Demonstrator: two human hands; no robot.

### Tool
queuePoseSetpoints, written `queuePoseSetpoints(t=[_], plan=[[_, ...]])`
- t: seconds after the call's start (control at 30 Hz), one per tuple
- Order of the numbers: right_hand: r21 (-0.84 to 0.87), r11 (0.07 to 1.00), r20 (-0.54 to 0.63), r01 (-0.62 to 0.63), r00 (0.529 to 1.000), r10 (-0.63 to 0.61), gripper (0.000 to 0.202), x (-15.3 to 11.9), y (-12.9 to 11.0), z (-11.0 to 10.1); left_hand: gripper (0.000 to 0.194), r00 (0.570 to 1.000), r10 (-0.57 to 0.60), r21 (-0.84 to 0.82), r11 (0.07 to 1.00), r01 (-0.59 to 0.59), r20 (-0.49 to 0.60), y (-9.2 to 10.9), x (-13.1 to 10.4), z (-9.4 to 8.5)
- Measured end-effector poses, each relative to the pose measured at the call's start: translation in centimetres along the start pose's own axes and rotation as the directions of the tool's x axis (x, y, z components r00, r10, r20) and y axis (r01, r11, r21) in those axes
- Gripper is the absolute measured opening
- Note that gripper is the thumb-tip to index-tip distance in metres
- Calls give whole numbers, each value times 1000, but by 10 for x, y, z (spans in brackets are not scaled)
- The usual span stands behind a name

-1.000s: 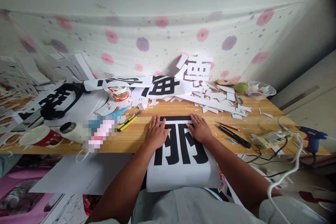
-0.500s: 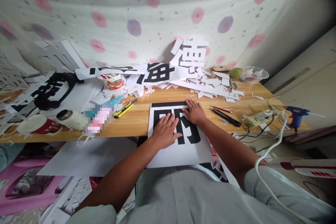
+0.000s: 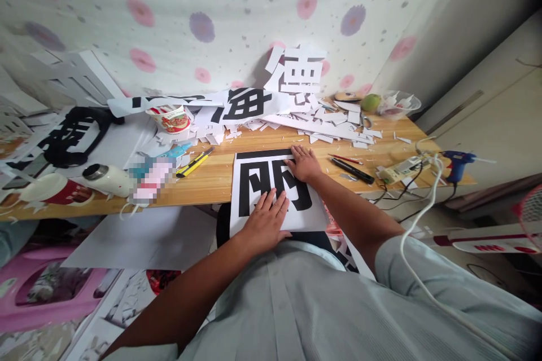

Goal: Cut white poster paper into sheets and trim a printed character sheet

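A white sheet printed with a bold black character [image 3: 247, 189] lies over the front edge of the wooden table, its near part reaching past the edge toward my body. My left hand [image 3: 266, 217] rests flat on the sheet's lower middle, fingers spread. Near the sheet's upper right corner, my right hand [image 3: 305, 163] presses flat with its fingers stretched out. Neither hand grips anything. To the right of the sheet lie a black pen [image 3: 351, 170] and a red pencil [image 3: 345, 159]. A yellow utility knife [image 3: 195, 162] is on the left.
White foam-board offcuts [image 3: 334, 127] litter the back of the table, below a cut white character [image 3: 302, 70]. A noodle cup [image 3: 171, 119], a steel-necked bottle [image 3: 108, 179] and a red cup [image 3: 63, 189] stand left. At right are a power strip [image 3: 404, 169] and a blue glue gun [image 3: 458, 164].
My left hand has slid down the sheet toward my body, uncovering more of the printed character. My right hand stays at the upper right corner. The whole view has shifted slightly.
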State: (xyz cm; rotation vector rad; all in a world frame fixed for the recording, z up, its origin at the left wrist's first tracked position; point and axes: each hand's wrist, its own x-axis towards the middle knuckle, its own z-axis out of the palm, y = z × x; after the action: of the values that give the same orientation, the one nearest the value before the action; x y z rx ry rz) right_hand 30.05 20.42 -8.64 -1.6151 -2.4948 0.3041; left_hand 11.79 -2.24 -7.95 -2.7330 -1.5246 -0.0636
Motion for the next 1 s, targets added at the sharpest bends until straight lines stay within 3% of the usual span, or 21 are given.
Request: queuePoseSetpoints(t=[0.27, 0.4, 0.57, 0.8, 1.0], plan=[[24, 1000, 4, -3, 1000, 3, 78, -2, -3, -6, 80, 1000, -2, 11, 1000, 2, -21, 24, 14, -2], [27, 1000, 4, -4, 1000, 4, 78, -1, -2, -5, 62, 995, 69, 32, 997, -67, -71, 41, 27, 0], [19, 1000, 3, -6, 1000, 5, 78, -1, -2, -4, 59, 990, 97, 72, 993, -90, -98, 50, 33, 3], [-6, 1000, -27, 14, 1000, -14, 76, -3, -1, -2, 61, 992, 98, 64, 994, -92, -83, 49, 27, 5], [-9, 1000, -36, 21, 999, -22, 76, -3, 1, 3, 63, 997, 29, 86, 996, -23, -75, 20, -16, 13]])
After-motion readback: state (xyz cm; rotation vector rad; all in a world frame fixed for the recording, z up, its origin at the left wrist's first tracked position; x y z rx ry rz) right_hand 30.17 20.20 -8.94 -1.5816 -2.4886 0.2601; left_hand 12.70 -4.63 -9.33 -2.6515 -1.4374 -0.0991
